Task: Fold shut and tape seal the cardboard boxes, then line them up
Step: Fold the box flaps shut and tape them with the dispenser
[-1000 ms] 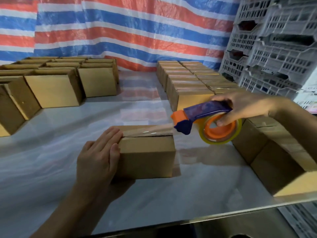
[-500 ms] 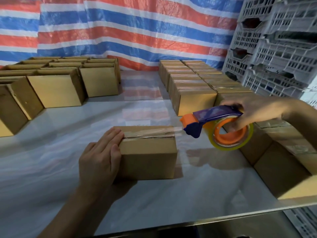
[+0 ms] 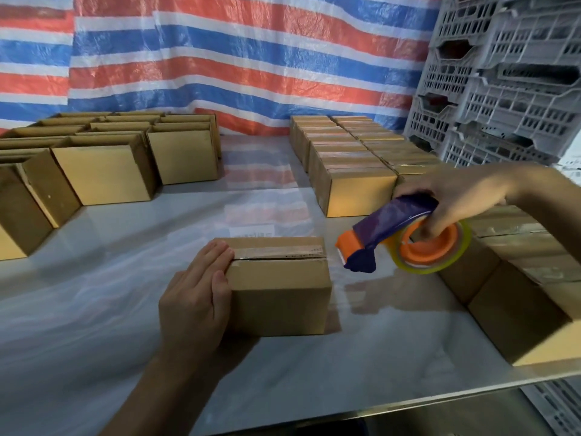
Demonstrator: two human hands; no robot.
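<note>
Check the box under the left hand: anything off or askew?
Maybe: on the centre box, the clear tape strip seems to sit mostly on the far flap, with the dark seam along its near edge. Too blurred to tell whether it bridges the seam. The tape dispenser in the right hand hangs clear of it.

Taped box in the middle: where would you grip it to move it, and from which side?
Probably by its short ends, from the sides: the left hand lies against the left end of the box, and its flat right end stands apart from other boxes.
</note>
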